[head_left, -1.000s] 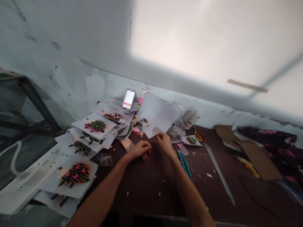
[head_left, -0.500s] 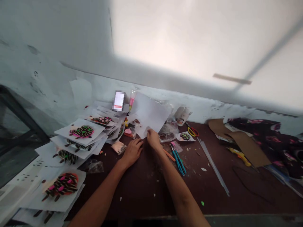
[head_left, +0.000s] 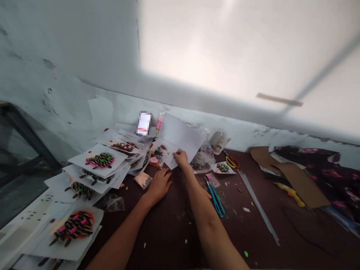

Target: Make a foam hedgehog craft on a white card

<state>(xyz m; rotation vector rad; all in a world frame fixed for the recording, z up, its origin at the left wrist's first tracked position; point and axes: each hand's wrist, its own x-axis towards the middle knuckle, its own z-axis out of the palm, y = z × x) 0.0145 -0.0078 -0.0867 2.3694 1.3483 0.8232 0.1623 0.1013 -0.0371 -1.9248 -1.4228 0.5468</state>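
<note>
My left hand lies palm down on the dark tabletop, fingers stretched out and holding nothing. Beside its fingertips sits a small packet with peach-coloured stuff in it. My right hand is closed in a pinch at the lower part of a white paper sheet, which leans up toward the wall. The fingertips partly hide the spot they grip. Just left of that hand are clear bags with pink and dark clay-like pieces.
Stacked sheets with hedgehog figures fill the left side. A phone stands by the wall. Rightward lie teal-handled scissors, yellow-red scissors, white bottles, clear sticks, a yellow tool and brown cardboard.
The view has tilted slightly, moving everything a little down and right. My right hand has shifted slightly left across the sheet, fingers pinched. My left hand stays on the table.
</note>
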